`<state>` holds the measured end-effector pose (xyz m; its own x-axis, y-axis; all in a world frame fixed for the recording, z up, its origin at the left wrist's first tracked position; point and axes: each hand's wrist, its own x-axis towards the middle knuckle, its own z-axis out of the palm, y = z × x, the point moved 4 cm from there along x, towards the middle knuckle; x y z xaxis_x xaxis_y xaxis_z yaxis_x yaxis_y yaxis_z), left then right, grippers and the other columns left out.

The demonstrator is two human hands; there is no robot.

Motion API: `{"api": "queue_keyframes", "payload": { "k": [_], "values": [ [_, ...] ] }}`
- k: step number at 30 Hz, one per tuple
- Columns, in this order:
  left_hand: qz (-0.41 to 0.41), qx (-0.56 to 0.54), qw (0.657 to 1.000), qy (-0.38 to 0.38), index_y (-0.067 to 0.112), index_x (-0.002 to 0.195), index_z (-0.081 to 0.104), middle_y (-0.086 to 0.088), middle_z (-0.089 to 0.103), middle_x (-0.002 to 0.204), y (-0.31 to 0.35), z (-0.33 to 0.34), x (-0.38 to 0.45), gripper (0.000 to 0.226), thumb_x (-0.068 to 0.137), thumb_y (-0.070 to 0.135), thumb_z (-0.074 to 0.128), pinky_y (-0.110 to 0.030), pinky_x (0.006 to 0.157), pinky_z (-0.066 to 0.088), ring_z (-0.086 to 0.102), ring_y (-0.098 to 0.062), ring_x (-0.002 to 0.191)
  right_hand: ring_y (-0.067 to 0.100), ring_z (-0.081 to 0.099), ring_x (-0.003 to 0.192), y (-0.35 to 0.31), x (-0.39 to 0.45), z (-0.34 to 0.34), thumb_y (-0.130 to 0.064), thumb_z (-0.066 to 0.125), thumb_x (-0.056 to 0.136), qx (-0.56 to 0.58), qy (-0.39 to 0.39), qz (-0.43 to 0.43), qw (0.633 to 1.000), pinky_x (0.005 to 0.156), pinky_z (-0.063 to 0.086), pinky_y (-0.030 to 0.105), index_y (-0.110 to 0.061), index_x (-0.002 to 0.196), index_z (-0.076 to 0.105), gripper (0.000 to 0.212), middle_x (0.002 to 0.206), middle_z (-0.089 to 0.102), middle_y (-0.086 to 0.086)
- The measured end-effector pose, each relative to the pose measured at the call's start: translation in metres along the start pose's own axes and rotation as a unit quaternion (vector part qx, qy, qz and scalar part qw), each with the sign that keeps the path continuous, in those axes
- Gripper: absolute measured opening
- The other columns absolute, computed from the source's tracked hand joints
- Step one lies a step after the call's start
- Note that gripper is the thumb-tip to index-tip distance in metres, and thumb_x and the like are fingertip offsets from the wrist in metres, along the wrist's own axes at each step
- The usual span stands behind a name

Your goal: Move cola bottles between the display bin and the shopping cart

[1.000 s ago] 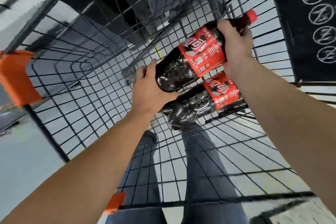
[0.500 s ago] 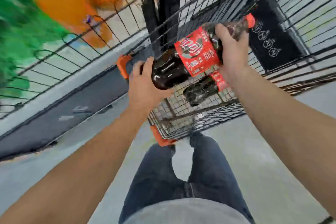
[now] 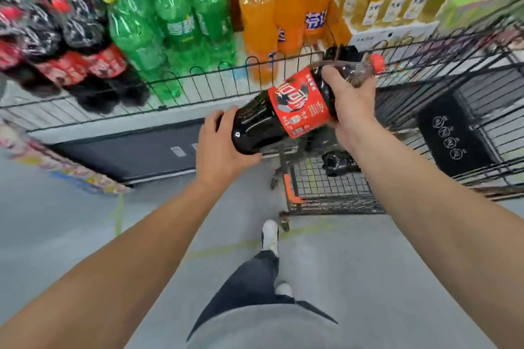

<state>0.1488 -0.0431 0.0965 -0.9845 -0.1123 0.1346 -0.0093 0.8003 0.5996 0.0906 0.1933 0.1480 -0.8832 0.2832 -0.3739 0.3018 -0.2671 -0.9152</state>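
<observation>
Evidently for balance, the cola bottle lies sideways mid-frame between display bin and shopping cart: left hand cups its base, right hand grips its shoulder.

Both hands, left hand and right hand, hold a cola bottle beside the shopping cart.

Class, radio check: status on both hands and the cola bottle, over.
Left hand cups the cola bottle base; right hand grips its neck. Bottle held level, outside the cart. Bin rail ahead.
</observation>
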Motion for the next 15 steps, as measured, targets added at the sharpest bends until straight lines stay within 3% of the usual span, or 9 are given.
{"api": "queue_keyframes", "payload": {
  "k": [4, 9, 15],
  "values": [
    [-0.036, 0.014, 0.998, 0.042, 0.027, 0.143, 0.042, -0.003, 0.043, 0.137, -0.023, -0.053, -0.056, 0.102, 0.053, 0.042, 0.087, -0.047, 0.099, 0.05, 0.048, -0.029, 0.125, 0.019, 0.075, 0.099, 0.012, -0.056, 0.034, -0.035, 0.085, 0.081, 0.002, -0.044, -0.006, 0.999, 0.083, 0.063, 0.042, -0.028, 0.149, 0.035, 0.085, 0.123, 0.069, 0.002],
    [-0.079, 0.024, 0.992, 0.098, 0.019, 0.145, 0.044, -0.008, 0.046, 0.136, -0.065, -0.11, -0.119, 0.106, 0.052, 0.039, 0.091, -0.044, 0.108, 0.043, 0.048, -0.029, 0.125, 0.019, 0.075, 0.093, 0.031, -0.12, 0.087, -0.03, 0.083, 0.085, -0.019, -0.105, -0.003, 0.994, 0.077, 0.062, 0.038, -0.027, 0.148, 0.033, 0.081, 0.118, 0.069, 0.002],
    [-0.133, 0.021, 0.979, 0.154, 0.02, 0.147, 0.043, -0.006, 0.044, 0.137, -0.131, -0.168, -0.179, 0.107, 0.053, 0.041, 0.091, -0.04, 0.105, 0.046, 0.05, -0.026, 0.124, 0.015, 0.075, 0.08, 0.059, -0.19, 0.167, -0.026, 0.082, 0.086, -0.043, -0.18, -0.005, 0.983, 0.069, 0.059, 0.033, -0.028, 0.135, 0.039, 0.065, 0.111, 0.07, 0.002]
  ]
}}
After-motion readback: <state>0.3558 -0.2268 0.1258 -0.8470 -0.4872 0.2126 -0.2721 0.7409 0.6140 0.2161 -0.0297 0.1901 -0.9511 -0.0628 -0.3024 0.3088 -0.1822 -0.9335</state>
